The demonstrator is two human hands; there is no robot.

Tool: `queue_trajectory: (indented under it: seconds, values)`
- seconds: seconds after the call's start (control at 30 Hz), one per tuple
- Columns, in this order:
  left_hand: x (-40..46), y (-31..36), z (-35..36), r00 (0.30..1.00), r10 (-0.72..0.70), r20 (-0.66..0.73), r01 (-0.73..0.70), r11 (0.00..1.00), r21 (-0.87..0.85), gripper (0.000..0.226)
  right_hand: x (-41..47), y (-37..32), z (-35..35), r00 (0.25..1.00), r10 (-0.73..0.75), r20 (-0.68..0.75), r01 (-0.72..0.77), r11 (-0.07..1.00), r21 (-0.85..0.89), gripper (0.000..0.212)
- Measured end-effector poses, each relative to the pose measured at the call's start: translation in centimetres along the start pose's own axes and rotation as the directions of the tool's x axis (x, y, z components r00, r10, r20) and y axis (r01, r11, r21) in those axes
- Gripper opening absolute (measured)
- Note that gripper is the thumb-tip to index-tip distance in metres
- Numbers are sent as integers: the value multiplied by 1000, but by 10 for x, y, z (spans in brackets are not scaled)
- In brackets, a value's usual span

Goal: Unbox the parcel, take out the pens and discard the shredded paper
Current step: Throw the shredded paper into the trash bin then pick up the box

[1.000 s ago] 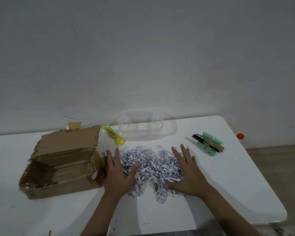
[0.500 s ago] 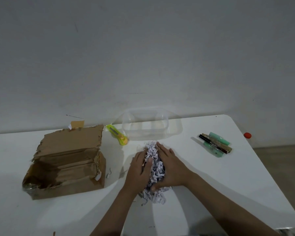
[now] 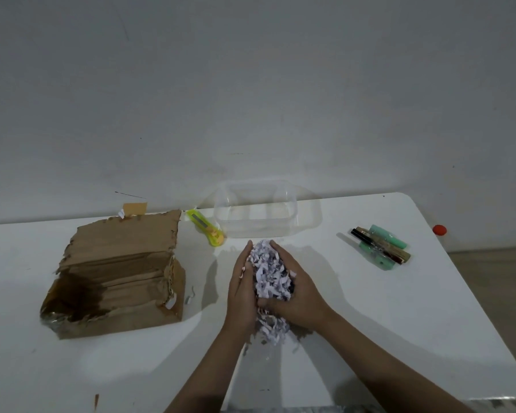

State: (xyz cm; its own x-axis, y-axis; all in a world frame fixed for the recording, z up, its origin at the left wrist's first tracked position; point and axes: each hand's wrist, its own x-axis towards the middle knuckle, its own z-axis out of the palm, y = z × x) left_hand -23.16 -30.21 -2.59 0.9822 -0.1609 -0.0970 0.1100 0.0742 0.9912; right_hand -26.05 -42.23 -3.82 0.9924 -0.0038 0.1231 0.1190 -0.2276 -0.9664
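While the left hand (image 3: 241, 289) and right hand (image 3: 292, 289) cup the wad of white shredded paper (image 3: 269, 275) just above the white tabletop (image 3: 370, 317), press inward evenly; loose strands dangle underneath; carry it low toward the clear plastic tub (image 3: 255, 214).

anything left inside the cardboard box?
The cardboard box lies open; the visible interior shows bare cardboard, no pens or shreds. Its dark near-left corner can't be checked. Shredded paper sits cupped between both hands.

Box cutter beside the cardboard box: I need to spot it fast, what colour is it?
Yellow-green box cutter, head view.
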Motion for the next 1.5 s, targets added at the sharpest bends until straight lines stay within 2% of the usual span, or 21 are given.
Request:
queue_trajectory:
  seconds: [0.2, 0.3, 0.37, 0.47, 0.67, 0.8, 0.93, 1.0, 1.07, 1.1, 1.13, 1.23, 1.3, 1.5]
  values:
    - [-16, 16, 21, 999, -4, -46, -2, 992, -128, 35, -10, -18, 15, 965, 51, -255, -9, 986, 164, 56]
    - [-25, 24, 30, 999, 1, -37, -7, 988, -152, 35, -18, -22, 21, 920, 111, -377, -15, 968, 249, 51]
    - [-29, 26, 35, 1000, -21, -14, 18, 982, -190, 35, -24, -23, 23, 875, 157, -459, -20, 957, 289, 49]
    - [-37, 27, 42, 999, -39, 23, 43, 987, -157, 31, -34, -32, 24, 780, 187, -597, 1, 954, 301, 25]
    - [-61, 31, 56, 988, -92, 121, 96, 995, -27, 22, -66, -58, 23, 587, 188, -787, 107, 946, 306, 19]
    - [-80, 35, 65, 973, -88, 215, 92, 996, -12, 15, -92, -63, 19, 487, 184, -854, 67, 967, 246, 21]
    - [-103, 28, 75, 945, -109, 308, 104, 994, 31, 10, -125, -61, 15, 337, 148, -930, -6, 988, 156, 19]
    - [-115, 23, 84, 920, -116, 374, 103, 993, 54, 9, -143, -64, 10, 306, 81, -949, 4, 996, 86, 29]
    - [-128, 18, 94, 897, -94, 432, 73, 995, 65, 9, -160, -68, 5, 305, 79, -949, 13, 996, 87, 42]
    - [-134, 16, 100, 885, -79, 458, 59, 997, 57, 11, -167, -68, 2, 295, 92, -951, 11, 995, 99, 40]
    - [-140, 14, 106, 872, -74, 483, 55, 997, 54, 14, -174, -67, 0, 260, 109, -959, 8, 993, 115, 35]
    - [-159, 7, 126, 825, -102, 557, 69, 994, 81, 17, -195, -61, -10, 69, 186, -980, 23, 982, 188, 23]
    - [-171, 2, 140, 806, -98, 583, 64, 995, 80, 19, -208, -59, -19, -24, 227, -974, 51, 973, 225, 21]
    - [-206, -30, 202, 730, -212, 649, 151, 977, 149, 20, -258, -34, -68, -176, 342, -923, 56, 940, 338, 16]
